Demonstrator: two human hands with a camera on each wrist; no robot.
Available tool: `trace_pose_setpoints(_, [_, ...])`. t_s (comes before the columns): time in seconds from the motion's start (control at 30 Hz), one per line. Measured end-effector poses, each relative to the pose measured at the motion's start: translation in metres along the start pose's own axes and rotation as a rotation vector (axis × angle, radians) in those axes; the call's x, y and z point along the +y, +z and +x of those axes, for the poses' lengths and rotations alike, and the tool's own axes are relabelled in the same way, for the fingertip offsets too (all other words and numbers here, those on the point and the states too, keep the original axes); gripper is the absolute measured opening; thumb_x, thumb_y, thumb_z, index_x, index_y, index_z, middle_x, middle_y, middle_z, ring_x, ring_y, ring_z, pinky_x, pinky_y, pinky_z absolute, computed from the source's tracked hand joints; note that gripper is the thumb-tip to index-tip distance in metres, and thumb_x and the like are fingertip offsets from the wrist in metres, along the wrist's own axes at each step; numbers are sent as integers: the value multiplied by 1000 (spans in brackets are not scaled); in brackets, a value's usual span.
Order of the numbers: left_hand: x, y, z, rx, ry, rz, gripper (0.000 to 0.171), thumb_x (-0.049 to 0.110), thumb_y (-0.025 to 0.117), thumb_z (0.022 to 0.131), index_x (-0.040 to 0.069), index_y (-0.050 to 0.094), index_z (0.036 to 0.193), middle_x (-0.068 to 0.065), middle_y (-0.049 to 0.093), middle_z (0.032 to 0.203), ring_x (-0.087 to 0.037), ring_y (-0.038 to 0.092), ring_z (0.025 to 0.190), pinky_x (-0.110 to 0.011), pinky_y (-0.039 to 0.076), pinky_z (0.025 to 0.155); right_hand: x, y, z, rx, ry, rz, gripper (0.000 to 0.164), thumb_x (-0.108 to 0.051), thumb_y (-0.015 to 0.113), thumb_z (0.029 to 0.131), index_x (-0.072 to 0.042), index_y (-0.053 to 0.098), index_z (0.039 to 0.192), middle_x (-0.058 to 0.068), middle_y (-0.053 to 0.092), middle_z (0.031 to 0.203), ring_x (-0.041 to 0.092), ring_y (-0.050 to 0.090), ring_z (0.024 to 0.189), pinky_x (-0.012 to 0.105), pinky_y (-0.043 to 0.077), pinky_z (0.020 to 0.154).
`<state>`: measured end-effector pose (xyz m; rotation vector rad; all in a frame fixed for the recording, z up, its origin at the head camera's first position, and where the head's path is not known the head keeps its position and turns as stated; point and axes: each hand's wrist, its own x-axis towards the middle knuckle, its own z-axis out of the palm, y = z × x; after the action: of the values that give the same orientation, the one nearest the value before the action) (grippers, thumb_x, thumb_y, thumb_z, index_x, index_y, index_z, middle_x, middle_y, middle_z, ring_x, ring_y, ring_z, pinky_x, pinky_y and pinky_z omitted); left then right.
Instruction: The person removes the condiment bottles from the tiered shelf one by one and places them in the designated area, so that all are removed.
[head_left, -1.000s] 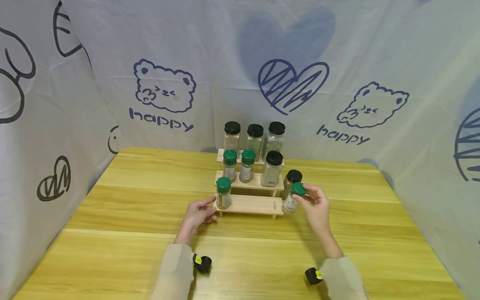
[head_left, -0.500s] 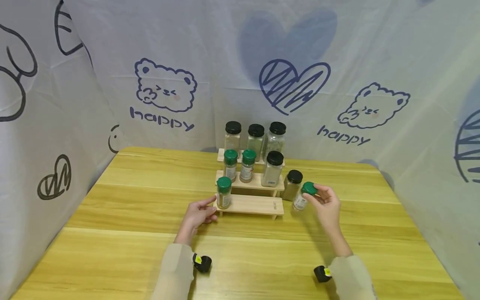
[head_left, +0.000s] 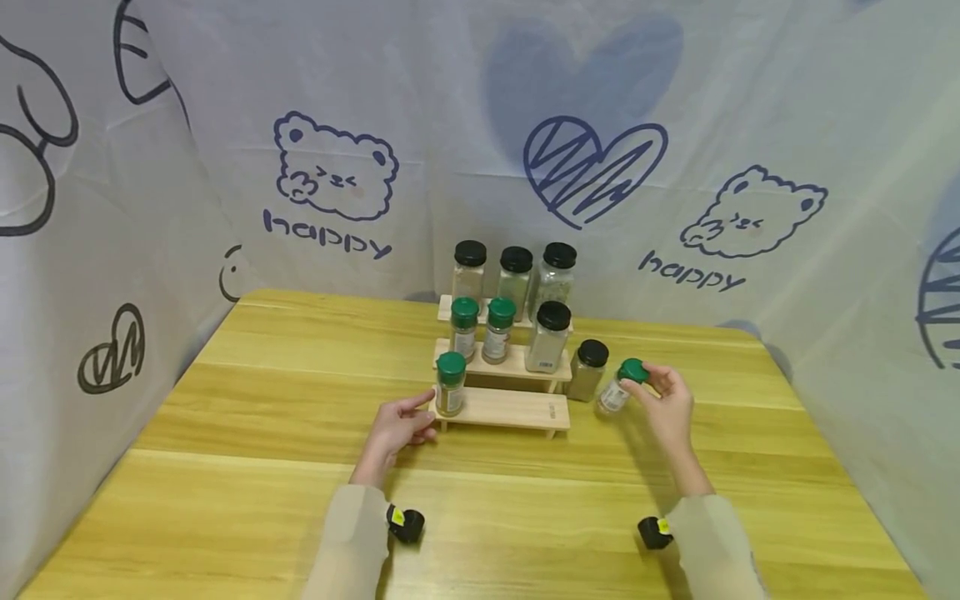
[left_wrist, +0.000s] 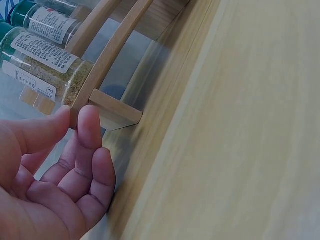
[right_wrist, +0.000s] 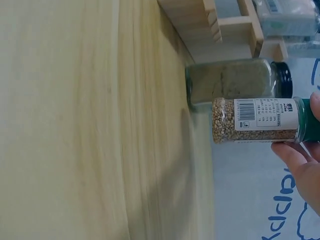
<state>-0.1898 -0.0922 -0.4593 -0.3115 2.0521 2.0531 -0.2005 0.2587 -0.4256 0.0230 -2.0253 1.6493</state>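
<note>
Green-capped jar [head_left: 613, 397] tilted in the right hand [head_left: 670, 406], right of the rack [head_left: 517, 410]

The rack spans the centre of the head view; the left hand [head_left: 397, 429] pinches its lower-left corner, well apart from the tilted jar. At centre right, the right hand grips that jar by its cap [head_left: 632, 367], base pointing lower left, towards the rack. Between them stands a black-capped jar [head_left: 588, 375] with brownish contents [right_wrist: 227, 77]; the tilted one holds tan grains [right_wrist: 221, 120].

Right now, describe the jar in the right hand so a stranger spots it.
Find the wooden rack on the table and look right. Past the black-lidded jar beside it, the right hand holds the green-capped jar, the only green cap off the rack.
</note>
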Motion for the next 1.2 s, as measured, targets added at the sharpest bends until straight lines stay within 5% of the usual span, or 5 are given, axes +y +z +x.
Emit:
trace_pose_setpoints(0.27, [-1,0,2,5,3,-20,39,-4,58,83,2,54,121,-10,64,75,-11,59,53,-23,47,52,8,-4,13,-36,44,-192,35,5,68,75,12,52,106,26,56,108,-7,52,84,10,43,75])
trace_pose_setpoints(0.37, [-1,0,2,8,-1,-18,39,-4,58,83,2,54,121,-10,64,76,-11,59,54,-23,47,53,10,-4,17,-54,50,-213,35,6,67,75,12,52,106,26,56,110,9,56,93,9,43,74])
trace_pose_setpoints(0.5, [-1,0,2,8,-4,-14,39,-3,59,83,2,54,121,-11,64,78,-12,59,54,-23,47,53,14,-2,21,-70,42,-220,34,9,66,75,13,51,105,29,54,110,34,53,103,25,45,82])
trace_pose_setpoints(0.6, [0,0,1,6,-4,-13,39,-3,59,83,3,54,121,-12,64,79,-12,59,55,-23,47,53,16,0,24,-78,54,-220,34,9,65,75,14,50,105,31,52,111,38,51,105,36,43,85])
trace_pose_setpoints(1.2, [-1,-1,2,-5,-7,-30,39,-3,59,83,3,54,121,-15,64,82,-14,60,57,-23,48,54,26,5,30,-112,98,-229,34,7,65,77,13,50,106,31,53,112,37,51,106,11,42,78])
